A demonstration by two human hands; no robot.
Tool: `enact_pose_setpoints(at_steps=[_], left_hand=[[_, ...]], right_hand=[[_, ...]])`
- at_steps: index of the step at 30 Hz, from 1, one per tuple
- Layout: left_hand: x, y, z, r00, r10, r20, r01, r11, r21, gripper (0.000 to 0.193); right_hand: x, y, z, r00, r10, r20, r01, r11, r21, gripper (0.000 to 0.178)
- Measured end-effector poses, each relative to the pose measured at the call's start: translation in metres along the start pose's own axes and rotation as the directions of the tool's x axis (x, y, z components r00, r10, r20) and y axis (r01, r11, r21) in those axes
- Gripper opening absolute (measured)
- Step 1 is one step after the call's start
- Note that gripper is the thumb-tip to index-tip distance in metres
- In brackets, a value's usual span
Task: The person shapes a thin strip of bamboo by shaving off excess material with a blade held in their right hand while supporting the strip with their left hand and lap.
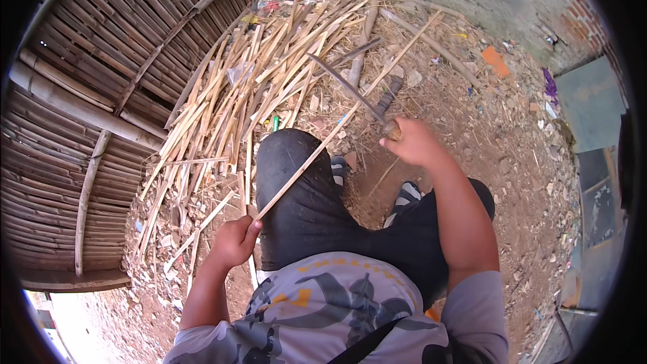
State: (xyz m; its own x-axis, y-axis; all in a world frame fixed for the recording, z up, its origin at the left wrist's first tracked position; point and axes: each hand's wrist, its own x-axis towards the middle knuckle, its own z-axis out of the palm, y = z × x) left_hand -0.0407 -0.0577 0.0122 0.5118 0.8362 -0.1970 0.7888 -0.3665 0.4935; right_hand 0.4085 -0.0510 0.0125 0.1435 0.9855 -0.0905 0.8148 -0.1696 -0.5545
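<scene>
Fingers: on the left hand [234,243], curled closed with the thumb laid along the near end of a bamboo strip [317,151]; on the right hand [413,141], wrapped closely round the handle [393,133] of a long, slightly curved knife [342,79].
Slatted wall: dark bamboo slats [50,138] crossed by thicker poles, filling the left side.
Strip pile: many pale split strips [226,104] lying roughly side by side on the ground, most of them slanting away from the person, between the slatted wall and the legs.
Left hand position: beside the person's thigh, at the pile's near end.
Held strip position: running from the left hand up and to the right, across the dark trousers [290,155] at one knee, its far end beyond the knife.
Green piece: a small bright item [275,123] just past that knee.
Knife position: blade pointing away and to the left from the right hand, crossing the held strip in view; whether they touch, I cannot tell.
Ridged piece: a dark, rough length [389,96] on the ground just beyond the right hand.
Footwear: striped sandals [408,195] between the knees.
Scraps: an orange piece [495,61], then a purple one [550,85], on the ground.
Panels: grey-blue sheets [592,104] standing at the right edge.
</scene>
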Motion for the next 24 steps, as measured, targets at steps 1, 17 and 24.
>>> enact_pose_setpoints(at_steps=[1,17,24], left_hand=[[0.000,0.003,0.001,1.000,-0.002,0.001,0.002,1.000,-0.004,0.050],[0.012,0.010,0.009,1.000,-0.018,0.011,0.019,0.999,-0.049,0.052],[0.018,0.004,0.014,0.999,0.034,-0.037,-0.036,0.998,-0.056,0.049]], right_hand=[[-0.004,-0.014,-0.006,0.998,0.018,0.056,-0.016,0.999,-0.049,0.042],[-0.001,-0.023,0.015,0.951,-0.213,0.226,0.247,0.959,-0.136,0.044],[0.020,0.042,-0.014,0.986,0.164,0.010,-0.161,0.954,0.251,0.040]])
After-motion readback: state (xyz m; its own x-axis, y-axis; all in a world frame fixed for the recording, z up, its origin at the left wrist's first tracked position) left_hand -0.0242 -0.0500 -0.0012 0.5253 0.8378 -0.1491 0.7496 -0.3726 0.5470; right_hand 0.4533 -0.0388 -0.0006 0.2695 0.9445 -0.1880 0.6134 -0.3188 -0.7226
